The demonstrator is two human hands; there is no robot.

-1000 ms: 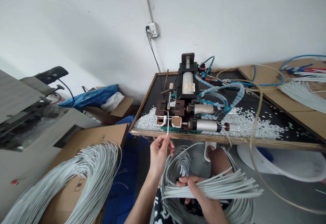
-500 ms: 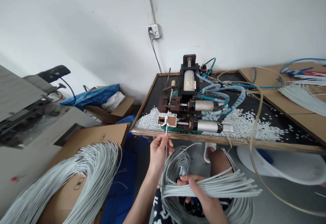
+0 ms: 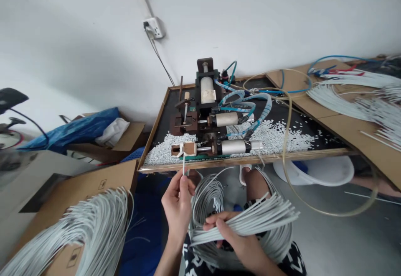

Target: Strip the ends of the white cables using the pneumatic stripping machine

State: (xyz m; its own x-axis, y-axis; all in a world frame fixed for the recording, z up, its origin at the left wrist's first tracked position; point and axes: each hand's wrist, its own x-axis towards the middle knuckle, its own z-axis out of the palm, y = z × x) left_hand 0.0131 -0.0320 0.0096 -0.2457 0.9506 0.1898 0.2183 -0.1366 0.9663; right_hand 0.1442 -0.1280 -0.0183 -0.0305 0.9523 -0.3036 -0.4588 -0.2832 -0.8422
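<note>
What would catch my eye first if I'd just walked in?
Probably the dark metal machine with silver cylinders and blue hoses, standing on the black, wood-edged table amid scattered small white chips. In front of it, the left hand pinches one thin white wire, while lower down, the right hand grips a thick bundle of pale grey wires.

Passage, left: gap between left hand [image 3: 178, 203] and cardboard [image 3: 119, 175]. Passage, right: space above the floor [image 3: 341, 246], beyond the wire bundle [image 3: 260, 221]. Obstacles: machine [image 3: 206, 91], mid-table; wooden rim [image 3: 272, 158], along the table's front; hose [image 3: 286, 138], looping over that rim; wire bundle, across the lap.
</note>
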